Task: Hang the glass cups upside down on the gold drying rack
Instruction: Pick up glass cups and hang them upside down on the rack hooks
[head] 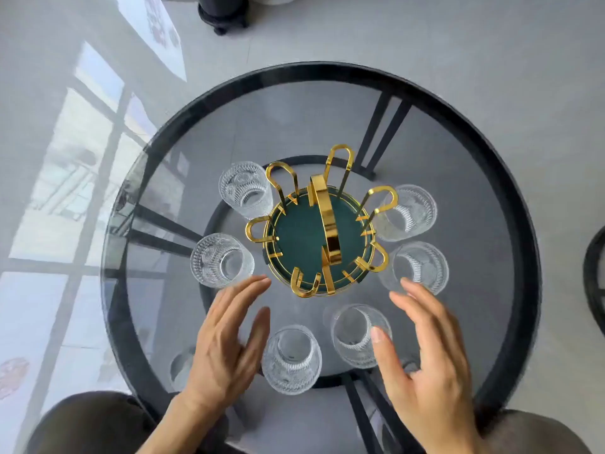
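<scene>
A gold drying rack [329, 221] with a round green base and several bare loop prongs stands at the middle of a round glass table [458, 165]. Several ribbed glass cups stand upright around it: one at far left [245, 188], one at left [221, 260], two at right [407, 213] [419, 267], two nearest me [291, 358] [358, 335]. My left hand [229, 339] hovers open left of the near cups. My right hand [429, 352] is open too, thumb beside the near-right cup, fingertips close to the lower right cup. Neither hand holds anything.
The table has a dark rim and dark legs seen through the glass. Grey tiled floor surrounds it, with window reflections at left. A black round base [224, 14] stands at the top, and a dark curved object [594, 273] sits at the right edge. My knees show at the bottom.
</scene>
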A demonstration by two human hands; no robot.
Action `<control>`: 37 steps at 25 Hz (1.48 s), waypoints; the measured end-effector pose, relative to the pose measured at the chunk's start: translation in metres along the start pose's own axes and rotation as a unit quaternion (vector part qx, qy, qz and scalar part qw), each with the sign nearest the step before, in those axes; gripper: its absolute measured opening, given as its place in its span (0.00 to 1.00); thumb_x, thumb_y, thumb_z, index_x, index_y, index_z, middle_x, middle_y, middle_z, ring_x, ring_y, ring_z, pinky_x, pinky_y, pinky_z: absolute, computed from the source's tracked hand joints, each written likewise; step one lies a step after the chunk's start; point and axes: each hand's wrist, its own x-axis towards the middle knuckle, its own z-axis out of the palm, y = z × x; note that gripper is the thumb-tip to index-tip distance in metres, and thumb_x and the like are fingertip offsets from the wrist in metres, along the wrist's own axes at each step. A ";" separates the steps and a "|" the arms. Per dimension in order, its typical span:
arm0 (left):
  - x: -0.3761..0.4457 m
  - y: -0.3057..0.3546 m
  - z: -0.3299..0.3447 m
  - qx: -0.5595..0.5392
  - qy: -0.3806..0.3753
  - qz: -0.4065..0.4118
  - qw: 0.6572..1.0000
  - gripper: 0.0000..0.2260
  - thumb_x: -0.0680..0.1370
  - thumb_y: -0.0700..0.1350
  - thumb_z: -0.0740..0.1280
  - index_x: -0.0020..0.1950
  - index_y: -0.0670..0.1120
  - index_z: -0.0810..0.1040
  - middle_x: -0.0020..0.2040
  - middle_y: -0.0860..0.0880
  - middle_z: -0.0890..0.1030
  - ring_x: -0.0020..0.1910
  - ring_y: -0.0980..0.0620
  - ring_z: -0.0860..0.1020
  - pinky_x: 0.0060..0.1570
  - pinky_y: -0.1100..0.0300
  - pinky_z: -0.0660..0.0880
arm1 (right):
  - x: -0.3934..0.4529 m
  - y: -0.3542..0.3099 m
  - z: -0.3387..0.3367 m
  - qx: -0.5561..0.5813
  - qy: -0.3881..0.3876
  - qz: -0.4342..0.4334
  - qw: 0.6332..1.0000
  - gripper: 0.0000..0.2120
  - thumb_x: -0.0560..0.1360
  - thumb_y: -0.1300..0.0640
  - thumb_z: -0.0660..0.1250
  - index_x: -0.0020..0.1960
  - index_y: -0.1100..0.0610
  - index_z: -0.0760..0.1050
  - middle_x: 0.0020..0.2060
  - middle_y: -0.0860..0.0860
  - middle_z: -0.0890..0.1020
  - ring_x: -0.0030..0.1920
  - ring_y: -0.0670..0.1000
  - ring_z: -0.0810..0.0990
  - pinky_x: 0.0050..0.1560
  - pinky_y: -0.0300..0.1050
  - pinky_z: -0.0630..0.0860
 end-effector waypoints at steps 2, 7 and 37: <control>-0.005 -0.001 0.011 -0.061 -0.020 0.019 0.998 0.16 0.80 0.44 0.64 0.68 0.46 0.75 0.66 0.52 0.79 0.67 0.52 0.77 0.65 0.59 0.71 | -0.002 0.000 0.017 0.009 0.016 -0.040 0.999 0.20 0.75 0.50 0.69 0.62 0.60 0.77 0.65 0.56 0.78 0.64 0.53 0.77 0.64 0.46 0.71; -0.005 -0.026 0.037 -0.147 -0.049 0.074 0.985 0.17 0.81 0.47 0.65 0.69 0.47 0.74 0.67 0.49 0.79 0.66 0.46 0.77 0.65 0.58 0.70 | -0.007 0.018 0.060 0.029 -0.001 -0.092 0.995 0.18 0.75 0.48 0.69 0.59 0.59 0.80 0.65 0.54 0.78 0.62 0.55 0.79 0.62 0.49 0.74; -0.053 -0.039 0.069 -0.253 -0.032 -0.003 0.967 0.16 0.79 0.60 0.61 0.54 0.52 0.84 0.51 0.50 0.87 0.53 0.49 0.84 0.56 0.57 0.78 | -0.040 0.034 0.076 0.005 0.061 -0.105 0.993 0.25 0.72 0.37 0.63 0.63 0.49 0.79 0.65 0.43 0.79 0.63 0.48 0.79 0.55 0.41 0.76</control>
